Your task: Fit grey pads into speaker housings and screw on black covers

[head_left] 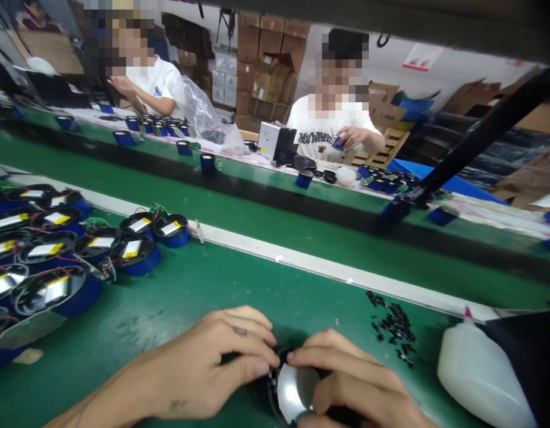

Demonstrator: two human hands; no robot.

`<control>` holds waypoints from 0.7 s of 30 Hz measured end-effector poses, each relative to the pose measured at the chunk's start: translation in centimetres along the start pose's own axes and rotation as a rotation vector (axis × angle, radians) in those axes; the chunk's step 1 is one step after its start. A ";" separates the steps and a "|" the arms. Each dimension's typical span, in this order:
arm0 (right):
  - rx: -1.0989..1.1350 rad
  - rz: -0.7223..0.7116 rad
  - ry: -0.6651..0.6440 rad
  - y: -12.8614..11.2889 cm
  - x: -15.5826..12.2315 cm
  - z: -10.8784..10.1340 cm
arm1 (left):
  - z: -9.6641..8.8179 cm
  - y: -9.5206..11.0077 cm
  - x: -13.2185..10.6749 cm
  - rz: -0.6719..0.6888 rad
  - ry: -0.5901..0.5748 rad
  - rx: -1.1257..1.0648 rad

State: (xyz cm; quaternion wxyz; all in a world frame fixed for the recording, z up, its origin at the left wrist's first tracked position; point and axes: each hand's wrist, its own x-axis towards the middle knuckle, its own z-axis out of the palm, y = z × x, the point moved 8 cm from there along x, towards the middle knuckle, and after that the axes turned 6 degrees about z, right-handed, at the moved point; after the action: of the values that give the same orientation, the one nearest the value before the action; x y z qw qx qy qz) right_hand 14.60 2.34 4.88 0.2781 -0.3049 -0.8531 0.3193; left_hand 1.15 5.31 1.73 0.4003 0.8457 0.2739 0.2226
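Both hands are on one round black part (297,389) with a shiny silver face, sitting low between them, close to the wearer. Left hand (216,362): fingers bent, thumb and index tips at the near-left rim of the part. Unclear whether it pinches anything there, contact is partly hidden. Right hand (359,380): fingers curled over the part's right side, gripping it, index tip on the top rim, other fingers over the silver face. Part is tilted or flat, can't say which.

Green surface (203,297) under both hands. Left of and beyond the left hand: a packed cluster of blue round housings (141,258), black inside, silver-and-yellow battery packs in them, red wires and green boards at the edges. Just beyond the right hand: loose pile of small black pieces (395,327). Right of the right hand: white squeeze bottle (477,371), pinkish tip, lying near a dark object at the edge.

Well beyond both hands: white rail (257,252), then a green belt (239,208) with spaced blue units (207,165). Past that, a seated co-worker (328,131) holds a small blue item; another person (156,89) is farther left, hands raised.
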 end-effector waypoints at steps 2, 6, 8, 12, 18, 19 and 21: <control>0.030 -0.002 -0.019 0.0 0.1 0.0 | -0.3 0.0 0.6 -0.006 0.028 -0.082; 0.030 0.018 -0.077 0.2 0.2 0.2 | 0.0 -0.9 1.6 -0.129 0.009 -0.132; 0.005 0.043 -0.089 0.4 0.2 0.3 | 0.1 -2.0 1.9 -0.279 -0.002 -0.189; -0.003 0.102 -0.064 1.2 0.3 0.3 | 1.2 -3.4 2.4 -0.496 -0.070 -0.429; 0.121 0.268 0.018 3.1 0.6 0.0 | 2.3 -4.2 3.6 -0.532 -0.176 -0.483; 0.161 0.305 0.033 3.4 0.5 -0.1 | 2.5 -4.3 3.6 -0.547 -0.189 -0.501; 0.253 0.375 0.061 3.8 0.2 -0.3 | 2.6 -4.4 3.5 -0.583 -0.205 -0.548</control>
State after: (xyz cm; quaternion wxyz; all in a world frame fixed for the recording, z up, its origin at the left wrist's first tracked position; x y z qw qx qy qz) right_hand 15.95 4.90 2.36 0.2755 -0.4301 -0.7259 0.4607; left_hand 4.05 8.41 -2.80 0.6822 0.6127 0.3912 0.0792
